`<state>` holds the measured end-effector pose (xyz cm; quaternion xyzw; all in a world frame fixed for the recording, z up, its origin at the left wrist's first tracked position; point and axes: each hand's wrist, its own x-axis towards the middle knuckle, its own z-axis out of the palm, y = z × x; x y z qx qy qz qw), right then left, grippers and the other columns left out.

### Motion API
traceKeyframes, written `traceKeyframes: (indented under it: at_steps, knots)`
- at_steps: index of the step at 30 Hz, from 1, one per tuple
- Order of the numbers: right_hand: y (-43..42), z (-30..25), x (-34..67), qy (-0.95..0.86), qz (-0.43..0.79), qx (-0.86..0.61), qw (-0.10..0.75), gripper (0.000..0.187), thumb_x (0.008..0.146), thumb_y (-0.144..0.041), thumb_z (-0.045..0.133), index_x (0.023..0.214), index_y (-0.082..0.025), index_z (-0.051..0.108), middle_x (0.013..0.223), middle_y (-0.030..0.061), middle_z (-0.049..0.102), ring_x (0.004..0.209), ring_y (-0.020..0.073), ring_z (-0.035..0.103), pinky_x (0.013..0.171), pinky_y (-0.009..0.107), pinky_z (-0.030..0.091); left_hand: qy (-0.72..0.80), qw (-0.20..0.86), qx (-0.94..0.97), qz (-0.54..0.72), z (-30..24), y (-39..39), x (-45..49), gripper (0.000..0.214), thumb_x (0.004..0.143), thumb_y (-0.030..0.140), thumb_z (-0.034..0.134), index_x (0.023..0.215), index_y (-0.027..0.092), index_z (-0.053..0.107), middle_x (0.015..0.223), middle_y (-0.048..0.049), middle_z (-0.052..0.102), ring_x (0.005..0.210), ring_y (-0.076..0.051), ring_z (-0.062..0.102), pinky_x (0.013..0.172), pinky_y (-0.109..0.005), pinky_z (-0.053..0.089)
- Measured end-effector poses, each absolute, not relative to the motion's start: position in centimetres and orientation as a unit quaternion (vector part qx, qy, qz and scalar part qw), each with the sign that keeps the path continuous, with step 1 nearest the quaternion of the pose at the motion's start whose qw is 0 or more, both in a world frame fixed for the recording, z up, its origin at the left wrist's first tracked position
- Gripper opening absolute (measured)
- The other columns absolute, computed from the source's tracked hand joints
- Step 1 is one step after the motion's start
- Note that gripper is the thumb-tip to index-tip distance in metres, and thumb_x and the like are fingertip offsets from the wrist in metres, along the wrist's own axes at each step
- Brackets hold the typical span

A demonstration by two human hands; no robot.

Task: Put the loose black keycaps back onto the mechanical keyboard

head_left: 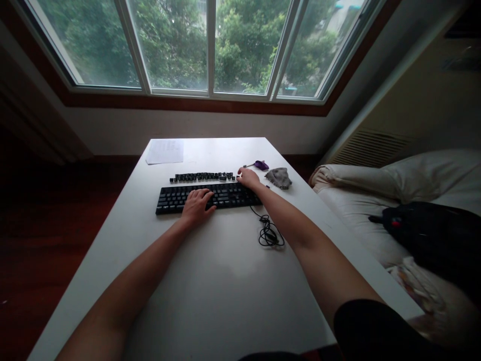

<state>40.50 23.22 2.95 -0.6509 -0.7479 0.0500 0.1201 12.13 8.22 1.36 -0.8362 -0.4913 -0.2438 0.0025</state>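
Note:
A black keyboard [225, 195] lies across the white table in front of me. My left hand [197, 203] rests on its middle, palm down, with the fingers spread over the keys. Behind the keyboard, loose black keycaps [203, 176] stand in a row. My right hand [248, 178] reaches past the keyboard's right part to the right end of this row. Its thumb and forefinger close together on a small dark keycap [238, 177], mostly hidden by the fingertips. The keyboard's black cable [269, 234] lies coiled in front of its right end.
On the table [221, 281] a purple-headed brush-like tool [261, 165] and a crumpled grey cloth [278, 177] lie at the right. Paper sheets [165, 151] lie at the back left. A pale sofa [353, 195] with a black bag [432, 230] stands to the right.

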Motion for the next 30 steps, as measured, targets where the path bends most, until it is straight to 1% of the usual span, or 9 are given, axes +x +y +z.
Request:
traceKeyframes:
  at_steps: [5, 9, 12, 16, 19, 23, 30]
  knots:
    - [24.3, 2.9, 40.4, -0.744, 0.050, -0.659, 0.100, 0.028, 0.084, -0.026, 0.068, 0.111, -0.021, 0.069, 0.114, 0.0099, 0.070, 0.100, 0.0215, 0.064, 0.081, 0.028, 0.048, -0.490, 0.005, -0.837, -0.244, 1.4, 8.1, 12.1, 0.051, 0.089, 0.044, 0.064, 0.137, 0.027, 0.058, 0.141, -0.0092, 0.055, 0.130, -0.033, 0.048, 0.118, -0.053, 0.032]
    - [24.5, 2.9, 40.7, -0.754, 0.049, -0.647, 0.102, 0.022, 0.085, -0.024, 0.068, 0.106, -0.020, 0.072, 0.112, 0.0097, 0.071, 0.099, 0.0201, 0.064, 0.083, 0.027, 0.048, -0.491, -0.001, -0.836, -0.246, 1.4, 8.1, 12.0, 0.050, 0.089, 0.043, 0.064, 0.136, 0.028, 0.058, 0.142, -0.0087, 0.055, 0.130, -0.033, 0.048, 0.119, -0.054, 0.031]
    - [24.0, 3.2, 41.1, -0.761, 0.033, -0.637, 0.118, 0.020, 0.087, -0.024, 0.066, 0.105, -0.019, 0.074, 0.109, 0.0097, 0.072, 0.098, 0.0202, 0.065, 0.084, 0.028, 0.047, -0.490, 0.000, -0.836, -0.247, 1.3, 8.2, 11.9, 0.050, 0.089, 0.044, 0.064, 0.136, 0.027, 0.058, 0.142, -0.0093, 0.055, 0.130, -0.033, 0.048, 0.118, -0.054, 0.031]
    - [22.9, 4.0, 41.9, -0.791, 0.028, -0.590, 0.157, 0.020, 0.088, -0.025, 0.066, 0.105, -0.020, 0.075, 0.101, 0.0071, 0.074, 0.092, 0.0193, 0.066, 0.083, 0.028, 0.047, -0.489, 0.008, -0.837, -0.245, 1.2, 8.2, 11.9, 0.050, 0.089, 0.043, 0.064, 0.136, 0.027, 0.058, 0.141, -0.0095, 0.055, 0.130, -0.032, 0.048, 0.118, -0.053, 0.032]
    - [21.9, 4.6, 42.5, -0.808, 0.049, -0.558, 0.180, 0.020, 0.086, -0.025, 0.069, 0.105, -0.019, 0.075, 0.095, 0.0053, 0.075, 0.086, 0.0183, 0.067, 0.080, 0.027, 0.047, -0.490, 0.008, -0.837, -0.244, 1.2, 8.2, 12.0, 0.050, 0.089, 0.043, 0.064, 0.136, 0.028, 0.058, 0.141, -0.0091, 0.056, 0.130, -0.033, 0.048, 0.117, -0.053, 0.032]
    - [20.4, 5.4, 42.9, -0.824, 0.087, -0.526, 0.189, 0.021, 0.083, -0.022, 0.070, 0.104, -0.020, 0.074, 0.088, 0.0028, 0.075, 0.081, 0.0172, 0.067, 0.077, 0.026, 0.047, -0.492, 0.001, -0.835, -0.246, 1.3, 8.0, 12.1, 0.050, 0.089, 0.043, 0.064, 0.137, 0.029, 0.058, 0.141, -0.0085, 0.056, 0.130, -0.033, 0.048, 0.117, -0.053, 0.032]
    - [17.8, 6.0, 42.1, -0.853, 0.084, -0.461, 0.229, 0.019, 0.084, -0.020, 0.065, 0.101, -0.019, 0.072, 0.089, 0.0028, 0.070, 0.079, 0.0161, 0.061, 0.075, 0.026, 0.044, -0.489, -0.005, -0.835, -0.251, 1.2, 8.2, 12.0, 0.050, 0.089, 0.042, 0.064, 0.136, 0.027, 0.058, 0.142, -0.0095, 0.055, 0.131, -0.033, 0.048, 0.118, -0.054, 0.031]
